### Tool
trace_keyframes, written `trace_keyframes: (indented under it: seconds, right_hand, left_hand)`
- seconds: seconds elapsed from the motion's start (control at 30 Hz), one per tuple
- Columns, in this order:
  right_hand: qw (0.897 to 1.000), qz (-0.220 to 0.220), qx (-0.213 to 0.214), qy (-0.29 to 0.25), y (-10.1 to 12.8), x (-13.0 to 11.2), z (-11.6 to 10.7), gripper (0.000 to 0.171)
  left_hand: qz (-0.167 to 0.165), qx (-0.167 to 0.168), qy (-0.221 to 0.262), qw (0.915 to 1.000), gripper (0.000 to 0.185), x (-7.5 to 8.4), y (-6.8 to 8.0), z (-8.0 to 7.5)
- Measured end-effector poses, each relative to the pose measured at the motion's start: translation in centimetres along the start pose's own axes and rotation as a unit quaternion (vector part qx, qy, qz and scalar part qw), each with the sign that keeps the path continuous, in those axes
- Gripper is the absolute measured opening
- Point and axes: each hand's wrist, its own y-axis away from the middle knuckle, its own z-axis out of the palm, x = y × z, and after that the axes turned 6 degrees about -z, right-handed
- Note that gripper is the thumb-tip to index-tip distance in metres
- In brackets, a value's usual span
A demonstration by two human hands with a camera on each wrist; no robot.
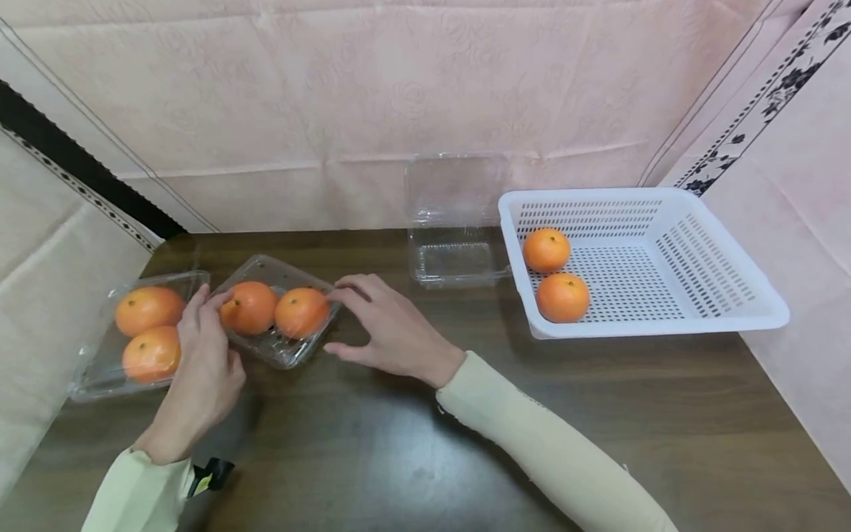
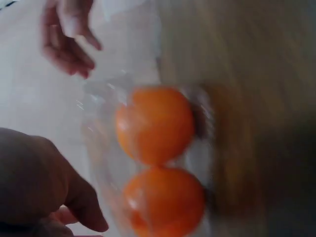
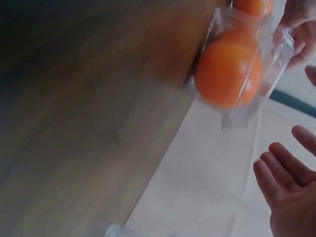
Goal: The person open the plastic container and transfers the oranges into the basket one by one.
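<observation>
A: Our left hand (image 1: pixel 202 362) rests at the 9 o'clock end of the clear clamshell pack (image 1: pixel 279 310), fingertips touching its rim; whether they pinch the plastic we cannot tell. Our right hand (image 1: pixel 385 329) is at the 3 o'clock end, fingers loosely extended and touching the rim, nothing clamped. The two hands are apart, one at each end of the pack.

B: Location of the pack?

A: On the dark wooden table (image 1: pixel 465 443), at about 10 o'clock from table centre, tilted, its left end just beside a second clamshell pack (image 1: pixel 106 369). It holds two oranges: the left orange (image 1: pixel 249 308) and the right orange (image 1: pixel 302 312). The second pack also holds two oranges (image 1: pixel 150 332).

B: Other items?

A: An empty clamshell container (image 1: pixel 455 222) with its lid raised stands at 12 o'clock. A white perforated basket (image 1: pixel 665 222) sits at 2 o'clock with two more oranges (image 1: pixel 555 275) in it.

B: Procedure for the step in hand?

A: In our judgement the pack is being steadied from both ends. We recommend even pressure at both rims, since thin plastic flexes and the round fruit can roll. Keep the pack level. The wrist views are blurred; rely on the head view for finger placement.
</observation>
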Motion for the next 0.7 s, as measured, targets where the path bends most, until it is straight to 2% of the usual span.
trace_keyframes:
  seconds: [0.17, 0.3, 0.5, 0.6, 0.7]
  right_hand:
    - [0.999, -0.008, -0.052, 0.003, -1.4, -1.3, 1.5, 0.078]
    - [0.996, -0.012, -0.08, 0.03, -2.2, -2.1, 2.5, 0.086]
    - [0.993, -0.026, -0.077, 0.082, -2.6, -2.4, 3.3, 0.08]
    - [0.992, -0.03, -0.072, 0.095, -2.5, -2.4, 3.3, 0.074]
    - [0.992, -0.021, -0.071, 0.098, -2.2, -2.4, 3.1, 0.073]
  left_hand:
    - [-0.001, -0.007, -0.009, 0.9999, 0.08, -1.2, -0.3, 0.4]
    - [-0.001, -0.007, -0.022, 0.9997, 0.082, -1.8, -0.6, 0.8]
    - [0.004, 0.003, -0.024, 0.9997, 0.078, -2.0, -0.6, 1.2]
    - [0.0, 0.003, -0.019, 0.9998, 0.079, -1.8, -0.4, 1.2]
    - [0.012, 0.007, -0.022, 0.9996, 0.08, -1.5, -0.5, 1.3]
